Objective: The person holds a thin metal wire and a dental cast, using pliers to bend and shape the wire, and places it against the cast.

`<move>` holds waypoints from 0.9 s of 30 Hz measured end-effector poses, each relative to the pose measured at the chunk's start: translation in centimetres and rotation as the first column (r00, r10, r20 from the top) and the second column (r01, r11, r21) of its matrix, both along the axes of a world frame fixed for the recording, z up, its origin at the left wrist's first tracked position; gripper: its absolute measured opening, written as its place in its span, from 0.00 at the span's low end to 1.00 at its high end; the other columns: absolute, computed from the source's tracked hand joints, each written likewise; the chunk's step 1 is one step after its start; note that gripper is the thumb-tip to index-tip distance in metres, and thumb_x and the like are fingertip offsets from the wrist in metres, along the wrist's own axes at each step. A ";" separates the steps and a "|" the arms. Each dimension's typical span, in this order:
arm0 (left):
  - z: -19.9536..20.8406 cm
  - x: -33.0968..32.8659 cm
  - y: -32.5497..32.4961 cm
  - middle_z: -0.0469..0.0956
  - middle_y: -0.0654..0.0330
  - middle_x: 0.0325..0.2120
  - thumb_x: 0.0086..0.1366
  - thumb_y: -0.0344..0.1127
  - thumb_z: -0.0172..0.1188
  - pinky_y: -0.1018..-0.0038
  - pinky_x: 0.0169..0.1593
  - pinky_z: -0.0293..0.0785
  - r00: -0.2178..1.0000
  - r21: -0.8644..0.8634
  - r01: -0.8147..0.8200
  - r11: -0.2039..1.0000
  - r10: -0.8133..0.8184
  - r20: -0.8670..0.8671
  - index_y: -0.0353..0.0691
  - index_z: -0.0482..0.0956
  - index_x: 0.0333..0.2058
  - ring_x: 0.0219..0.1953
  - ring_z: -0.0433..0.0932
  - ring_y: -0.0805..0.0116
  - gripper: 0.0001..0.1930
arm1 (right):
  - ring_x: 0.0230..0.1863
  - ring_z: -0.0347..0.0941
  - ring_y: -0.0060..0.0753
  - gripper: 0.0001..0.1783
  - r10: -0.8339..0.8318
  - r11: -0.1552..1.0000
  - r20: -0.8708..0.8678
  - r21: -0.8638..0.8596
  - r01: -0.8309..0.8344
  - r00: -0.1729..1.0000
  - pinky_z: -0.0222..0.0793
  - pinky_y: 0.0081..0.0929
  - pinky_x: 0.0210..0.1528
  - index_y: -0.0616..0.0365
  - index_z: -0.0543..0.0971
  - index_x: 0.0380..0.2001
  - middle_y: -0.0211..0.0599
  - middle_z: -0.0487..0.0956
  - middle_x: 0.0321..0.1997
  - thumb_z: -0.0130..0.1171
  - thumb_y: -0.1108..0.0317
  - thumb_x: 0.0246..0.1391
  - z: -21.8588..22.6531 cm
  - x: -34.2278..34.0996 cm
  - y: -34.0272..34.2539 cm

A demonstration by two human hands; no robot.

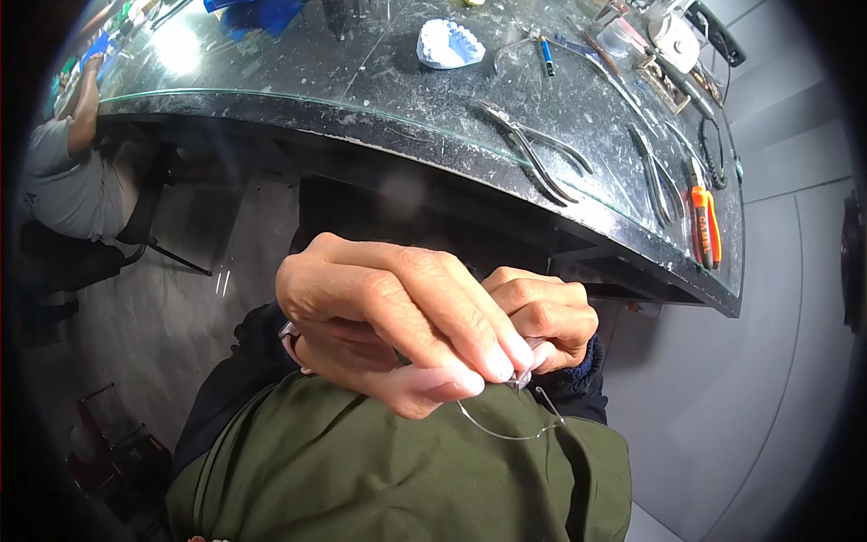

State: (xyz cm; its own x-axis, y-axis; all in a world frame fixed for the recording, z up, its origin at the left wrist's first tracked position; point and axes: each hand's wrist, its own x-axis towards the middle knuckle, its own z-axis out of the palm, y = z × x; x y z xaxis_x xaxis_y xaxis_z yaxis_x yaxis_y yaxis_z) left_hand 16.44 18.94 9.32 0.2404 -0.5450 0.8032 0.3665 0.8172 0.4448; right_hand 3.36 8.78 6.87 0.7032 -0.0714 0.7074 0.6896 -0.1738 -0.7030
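"While the bench stretches before you, what's nearest?"

"Your left hand, partly blocking your curled right hand, whose grip I can't tell."

"And smaller?"

"Pliers, a cast, then the wire your left pinches, looping below."

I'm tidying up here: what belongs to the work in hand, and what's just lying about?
In hand:
- bent wire, pinched in the left hand, which meets the right hand

Lying untouched (some may well serve the wire work):
- pale dental cast
- silver pliers
- second silver pliers
- orange-handled pliers
- blue pen-shaped tool
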 end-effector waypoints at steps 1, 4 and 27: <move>0.0 0.0 0.0 0.76 0.51 0.26 0.52 0.23 0.63 0.73 0.33 0.82 1.000 -0.002 0.004 1.000 -0.004 0.004 0.34 0.74 0.22 0.29 0.79 0.58 0.05 | 0.28 0.72 0.40 0.13 0.011 1.000 0.008 0.015 -0.011 1.000 0.68 0.31 0.31 0.68 0.73 0.21 0.49 0.76 0.28 0.56 0.67 0.51 -0.1 0.0 0.1; 0.1 0.1 0.2 0.76 0.51 0.26 0.52 0.24 0.63 0.73 0.33 0.82 1.000 0.004 0.021 1.000 -0.021 0.002 0.34 0.74 0.23 0.30 0.79 0.58 0.05 | 0.28 0.72 0.40 0.13 0.025 0.999 0.031 0.030 -0.026 0.999 0.68 0.31 0.30 0.68 0.73 0.21 0.49 0.76 0.27 0.56 0.67 0.51 -0.2 0.4 0.2; -0.4 -1.4 0.0 0.75 0.52 0.26 0.51 0.24 0.64 0.76 0.31 0.82 0.989 -0.098 -0.149 0.984 0.149 -0.014 0.34 0.72 0.21 0.28 0.79 0.61 0.08 | 0.18 0.65 0.35 0.17 0.049 0.981 0.195 0.172 -0.084 0.980 0.60 0.26 0.18 0.65 0.66 0.16 0.49 0.71 0.21 0.55 0.66 0.53 -2.0 2.0 1.6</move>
State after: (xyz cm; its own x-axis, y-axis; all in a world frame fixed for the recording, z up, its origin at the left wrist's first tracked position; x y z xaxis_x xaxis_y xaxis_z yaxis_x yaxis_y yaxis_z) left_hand 15.01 18.93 8.87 0.3181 -0.4208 0.8495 0.2397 0.9027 0.3574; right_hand 5.32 10.40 4.92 0.5652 -0.1666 0.8080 0.8188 -0.0064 -0.5741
